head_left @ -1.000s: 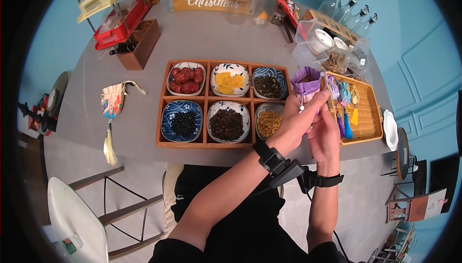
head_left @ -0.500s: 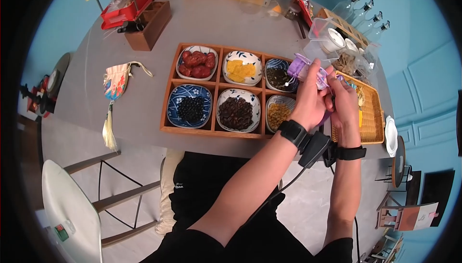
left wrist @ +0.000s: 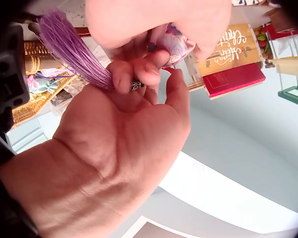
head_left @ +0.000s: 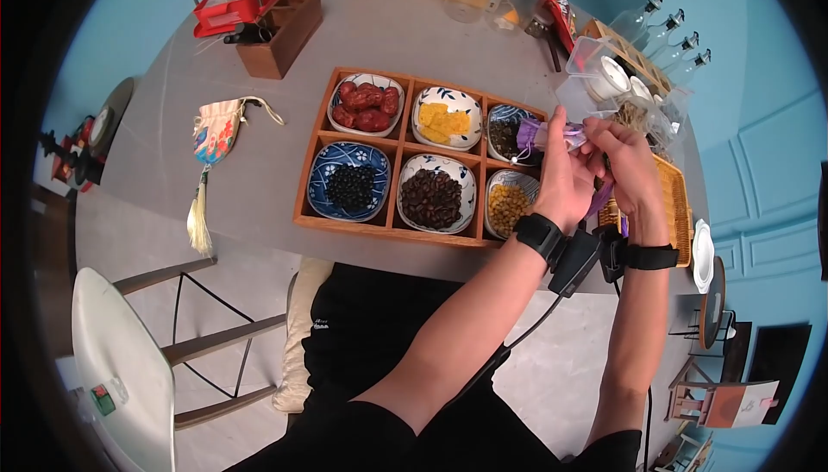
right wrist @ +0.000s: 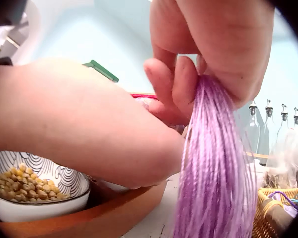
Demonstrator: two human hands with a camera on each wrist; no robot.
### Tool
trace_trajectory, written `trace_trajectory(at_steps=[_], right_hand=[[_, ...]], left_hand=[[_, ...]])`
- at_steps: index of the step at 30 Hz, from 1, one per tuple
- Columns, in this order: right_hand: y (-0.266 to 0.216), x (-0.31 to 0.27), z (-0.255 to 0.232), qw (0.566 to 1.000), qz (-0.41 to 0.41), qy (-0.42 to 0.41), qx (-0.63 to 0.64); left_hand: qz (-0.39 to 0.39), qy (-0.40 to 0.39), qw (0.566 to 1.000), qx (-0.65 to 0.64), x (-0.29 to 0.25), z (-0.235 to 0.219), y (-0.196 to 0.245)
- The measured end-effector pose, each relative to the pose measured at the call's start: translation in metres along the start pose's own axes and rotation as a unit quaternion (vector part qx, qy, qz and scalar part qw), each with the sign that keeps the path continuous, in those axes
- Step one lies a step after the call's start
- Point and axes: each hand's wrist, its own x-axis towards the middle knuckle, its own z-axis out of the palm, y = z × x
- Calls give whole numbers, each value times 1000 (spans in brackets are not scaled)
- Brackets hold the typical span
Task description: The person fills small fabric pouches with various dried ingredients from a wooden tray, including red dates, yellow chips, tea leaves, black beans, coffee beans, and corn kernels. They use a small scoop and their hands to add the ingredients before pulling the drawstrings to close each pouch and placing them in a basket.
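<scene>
A small purple drawstring pouch (head_left: 532, 137) is in both hands, its gathered mouth pointing left over the tray's right end. My left hand (head_left: 562, 183) holds it from below, thumb raised alongside. The right hand (head_left: 634, 166) has its fingers curled at the pouch's other end, pinching there by the lavender cords. A long purple tassel (right wrist: 213, 163) hangs below the fingers in the right wrist view; in the left wrist view the tassel (left wrist: 72, 47) runs past the left fingertips. Much of the pouch is hidden by the hands.
A wooden compartment tray (head_left: 392, 148) bears bowls of red dates, yellow pieces, dark beans and corn-coloured grains. A cream pouch (head_left: 217, 131) with a tassel lies at left. Behind the right hand stands a wicker basket (head_left: 677, 213); glass bottles (head_left: 638, 19) stand at the far right.
The pouch has tipped from mouth-up to lying sideways, mouth to the left. Both hands have shifted right in view, the right one rising beside the left. The head view has turned a little.
</scene>
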Motion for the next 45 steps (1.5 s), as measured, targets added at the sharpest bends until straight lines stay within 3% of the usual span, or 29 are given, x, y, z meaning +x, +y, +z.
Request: trace_trajectory(at_steps=[5,7,16,24,27,29,33,36,39,45], right_hand=[[-3,0,2,1000,-15,11,0],[-12,-4,8,997,-14,60,-39],[-12,6,8,995,-39,46,-79],[-7,5,7,996,-57,62,-7],[-5,3,1,997,-70,21,-16],[-1,-6,-1,997,-75,-15,-30],[-3,-23,-3,989,-117,-81,-41],[6,-14,-1,919,-281,-19,-277],[9,-11,4,899,-332,-3,-284],[5,0,13,881,-353,24,-313]], left_hand=[[15,-1,1000,-13,-8,9,6],[24,14,999,-22,-6,11,6],[52,30,998,-26,-9,4,3],[52,21,998,-11,-10,5,6],[37,-21,999,3,-11,-1,9],[39,-1,999,5,-11,-3,11],[40,36,999,0,-10,3,10],[30,27,999,3,-15,3,12],[21,34,999,19,-20,7,15],[-41,29,998,34,-39,7,25]])
